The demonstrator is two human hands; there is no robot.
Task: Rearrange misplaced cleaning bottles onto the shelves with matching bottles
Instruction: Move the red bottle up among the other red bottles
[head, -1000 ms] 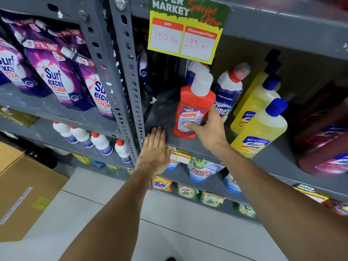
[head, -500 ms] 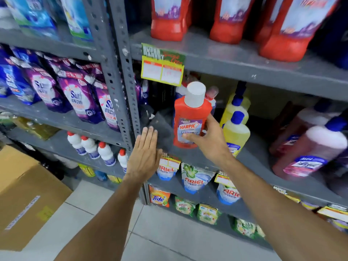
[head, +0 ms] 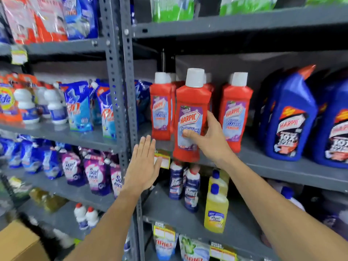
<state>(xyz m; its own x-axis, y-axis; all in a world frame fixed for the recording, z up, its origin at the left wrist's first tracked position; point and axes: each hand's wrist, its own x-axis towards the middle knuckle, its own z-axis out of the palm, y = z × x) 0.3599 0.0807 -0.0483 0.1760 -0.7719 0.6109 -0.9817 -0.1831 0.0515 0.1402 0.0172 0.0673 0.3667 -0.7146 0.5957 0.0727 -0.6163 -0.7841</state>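
The right hand (head: 209,140) is wrapped around a red Harpic bottle (head: 191,117). The thumb lies across the front label and the fingers go round the right side. The bottle has a white cap and stands straight up. Its bottom is at the front edge of a grey metal shelf (head: 282,166); you cannot tell if it is resting on the shelf or held just off it.

The left hand (head: 144,166) is flat and open, fingers together, holding nothing. It is raised in front of the grey shelf post (head: 122,91), a bit lower and to the left of the held bottle.

Right behind the held bottle are more red Harpic bottles (head: 236,112) just like it, standing in rows on the same shelf. Further right on that shelf are big blue Harpic bottles (head: 290,119) with red tops.

One shelf down stand dark blue Domex bottles (head: 191,191) and yellow bottles with blue caps (head: 216,210). A yellow price tag (head: 162,160) hangs on the shelf edge near the left hand.

To the left of the post are purple Surf Excel pouches (head: 96,176) and small white bottles (head: 56,106) on other shelves. A brown cardboard box (head: 18,242) sits at the bottom left.
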